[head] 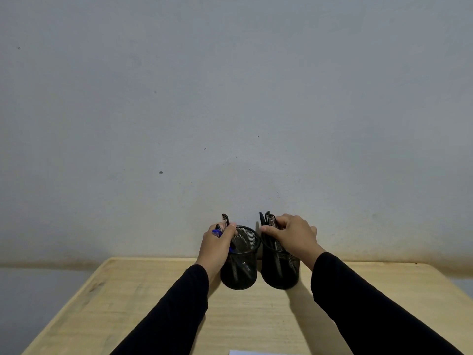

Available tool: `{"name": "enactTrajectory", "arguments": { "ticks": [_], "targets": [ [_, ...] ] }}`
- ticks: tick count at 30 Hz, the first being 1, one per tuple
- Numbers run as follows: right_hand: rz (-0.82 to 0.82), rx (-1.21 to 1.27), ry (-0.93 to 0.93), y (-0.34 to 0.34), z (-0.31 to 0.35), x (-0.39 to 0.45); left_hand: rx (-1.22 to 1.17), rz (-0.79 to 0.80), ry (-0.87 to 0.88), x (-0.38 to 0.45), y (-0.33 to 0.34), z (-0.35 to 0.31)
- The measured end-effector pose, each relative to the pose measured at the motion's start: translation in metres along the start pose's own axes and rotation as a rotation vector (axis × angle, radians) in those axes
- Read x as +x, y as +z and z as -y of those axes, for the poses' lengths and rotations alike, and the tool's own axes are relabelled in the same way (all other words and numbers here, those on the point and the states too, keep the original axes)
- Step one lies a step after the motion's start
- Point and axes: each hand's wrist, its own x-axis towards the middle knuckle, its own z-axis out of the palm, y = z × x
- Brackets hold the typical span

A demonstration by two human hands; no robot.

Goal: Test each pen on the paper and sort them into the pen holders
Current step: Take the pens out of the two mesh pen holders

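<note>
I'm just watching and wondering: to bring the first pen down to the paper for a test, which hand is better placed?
Either, nearly. The left hand grips pens over the left holder, the right hand grips pens in the right holder. I'd lean right: the paper lies nearer it.

Two pen holders [239,262] [280,265] stand side by side on the table [128,303], pens [268,221] inside.

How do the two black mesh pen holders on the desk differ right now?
The left pen holder shows an open mouth, with the left hand gripping pens, one blue-capped, at its rim; the right pen holder has its mouth largely covered by the right hand, gripping dark pens. Both are black mesh cylinders standing side by side on the wooden table.
</note>
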Motion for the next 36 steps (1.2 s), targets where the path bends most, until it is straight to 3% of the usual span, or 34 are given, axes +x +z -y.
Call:
{"name": "enactTrajectory", "arguments": {
  "ticks": [3, 10, 21, 28, 36],
  "targets": [
    [-0.006, 0.039, 0.004, -0.001, -0.001, 0.002, 0.023, 0.001, 0.044, -0.001, 0.0, -0.006],
    [-0.09, 0.457, -0.05, -0.025, 0.02, 0.002, 0.024, -0.028, 0.171, -0.011, -0.001, -0.043],
    [-0.25, 0.81, -0.049, -0.08, 0.075, -0.037, -0.303, -0.125, 0.333, -0.052, -0.021, -0.106],
    [-0.233, 1.022, 0.107, -0.058, 0.055, -0.1, -0.497, -0.164, 0.226, -0.105, -0.03, -0.074],
    [-0.117, 0.935, 0.338, 0.005, -0.014, -0.138, -0.608, -0.328, -0.019, -0.13, -0.03, 0.001]
  ]
}}
